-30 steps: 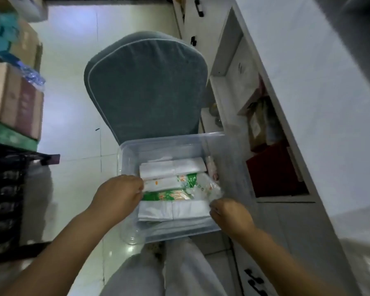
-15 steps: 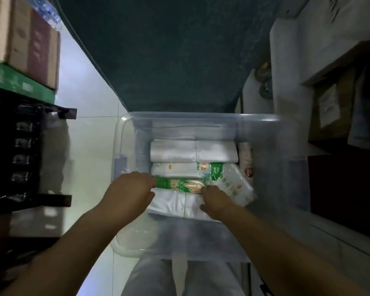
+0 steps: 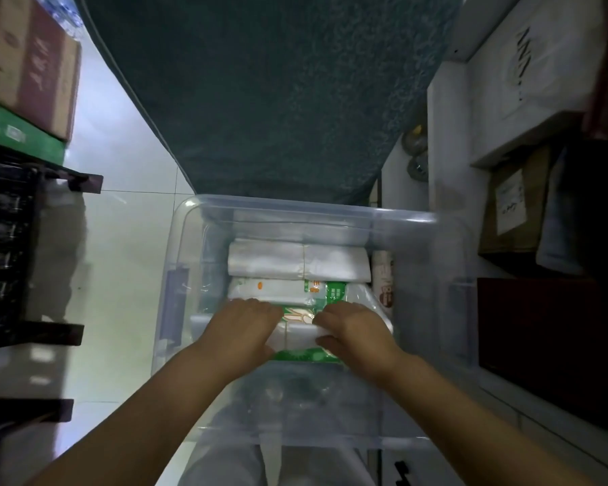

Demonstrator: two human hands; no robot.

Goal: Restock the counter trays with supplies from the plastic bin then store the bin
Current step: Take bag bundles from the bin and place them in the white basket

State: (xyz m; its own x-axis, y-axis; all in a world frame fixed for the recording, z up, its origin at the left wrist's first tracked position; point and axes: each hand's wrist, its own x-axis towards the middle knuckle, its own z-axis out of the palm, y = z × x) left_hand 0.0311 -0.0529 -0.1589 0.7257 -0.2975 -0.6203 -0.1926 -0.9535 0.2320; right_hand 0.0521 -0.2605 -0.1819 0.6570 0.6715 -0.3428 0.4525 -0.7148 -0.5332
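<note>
A clear plastic bin [image 3: 418,219] sits low in front of me, at the foot of a teal chair. Inside lie flat packs: a white pack [image 3: 297,263] at the back, a white pack with green and orange print [image 3: 271,289] behind my fingers, and a white and green pack [image 3: 299,336] nearest me. My left hand [image 3: 241,327] grips that nearest pack at its left end. My right hand [image 3: 353,333] grips its right end. A small red and white pack [image 3: 383,278] stands against the bin's right side.
The teal chair [image 3: 267,92] fills the space behind the bin. Open counter shelves on the right hold a white box [image 3: 516,75], a brown bag [image 3: 513,201] and a dark red box [image 3: 541,342]. Cartons [image 3: 29,64] sit on a dark rack [image 3: 7,247] at left.
My head has dropped closer over the bin. Both hands have moved from its near rim down inside and have closed on the ends of the nearest pack.
</note>
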